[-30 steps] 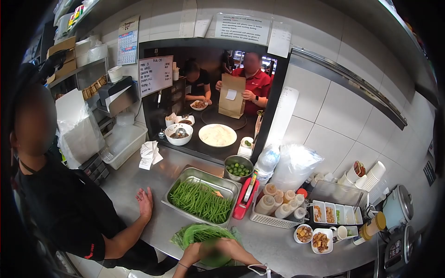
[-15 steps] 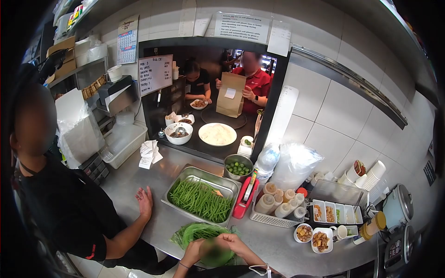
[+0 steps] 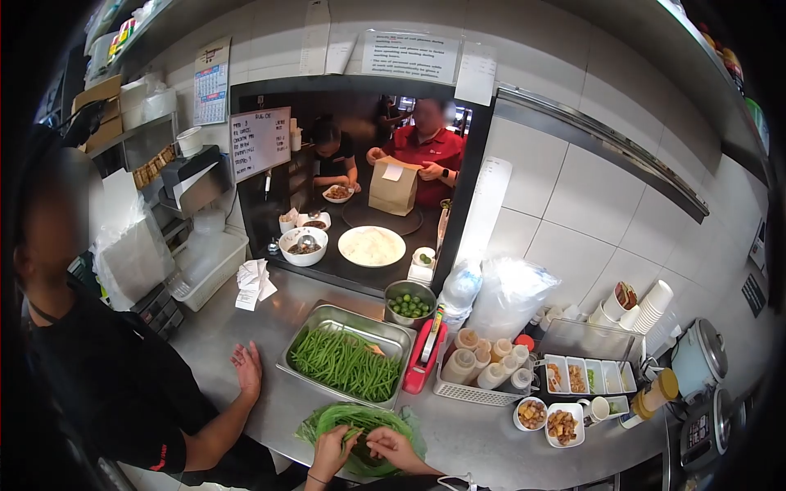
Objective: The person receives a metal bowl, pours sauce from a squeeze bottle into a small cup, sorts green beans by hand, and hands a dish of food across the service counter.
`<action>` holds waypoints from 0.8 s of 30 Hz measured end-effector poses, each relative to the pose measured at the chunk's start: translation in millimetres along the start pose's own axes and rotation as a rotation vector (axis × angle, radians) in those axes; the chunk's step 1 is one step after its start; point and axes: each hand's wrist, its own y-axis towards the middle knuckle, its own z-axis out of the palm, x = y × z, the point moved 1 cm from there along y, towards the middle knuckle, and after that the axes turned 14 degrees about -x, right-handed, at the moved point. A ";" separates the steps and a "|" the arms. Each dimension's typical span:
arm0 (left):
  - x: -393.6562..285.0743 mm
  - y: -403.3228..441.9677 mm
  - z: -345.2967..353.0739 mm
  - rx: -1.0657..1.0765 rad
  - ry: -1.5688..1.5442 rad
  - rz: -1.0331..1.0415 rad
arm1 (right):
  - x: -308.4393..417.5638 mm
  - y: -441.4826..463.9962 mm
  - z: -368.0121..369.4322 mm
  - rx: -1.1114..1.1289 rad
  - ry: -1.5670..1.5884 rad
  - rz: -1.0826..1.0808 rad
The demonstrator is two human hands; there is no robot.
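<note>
At the counter's near edge lies an open green plastic bag (image 3: 413, 430), with green beans inside. My left hand (image 3: 332, 452) is over the bag, its fingers closed on a few green beans (image 3: 354, 432). Close beside it, my right hand (image 3: 395, 448) has its thumb and fingers pinched together; whatever is between them is too small to make out. Just beyond the bag stands a steel tray (image 3: 286, 360) heaped with trimmed-looking green beans (image 3: 352, 360).
A co-worker's hand (image 3: 247, 368) rests near the tray's left side. Right of the tray are a red tape dispenser (image 3: 426, 357), a pot of green citrus (image 3: 410, 305) and a basket of squeeze bottles (image 3: 475, 391). Two bowls of food (image 3: 562, 427) sit farther right. People stand behind the pass window.
My hands have moved slightly apart and lower over the bag, and beans now show in my left fingers. Beyond the window, a person's paper bag has been lowered, its top folded.
</note>
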 end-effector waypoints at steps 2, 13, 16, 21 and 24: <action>5.6 -2.2 0.8 0.092 -0.004 -0.087 | 12.7 -0.7 0.9 -0.145 0.017 -0.108; 13.2 -7.2 3.4 -0.112 -0.732 -0.608 | -2.0 16.2 -8.5 0.203 -0.093 0.125; 10.0 -5.4 6.6 -0.121 -0.890 -0.587 | 6.8 11.2 -8.8 0.201 -0.190 0.049; 12.4 -5.4 5.7 -0.097 -0.972 -0.658 | 42.5 5.4 -10.9 0.117 -0.415 -0.049; 1.3 -2.7 4.8 -0.024 -1.045 -0.702 | 38.1 5.8 -16.1 0.073 -0.452 -0.145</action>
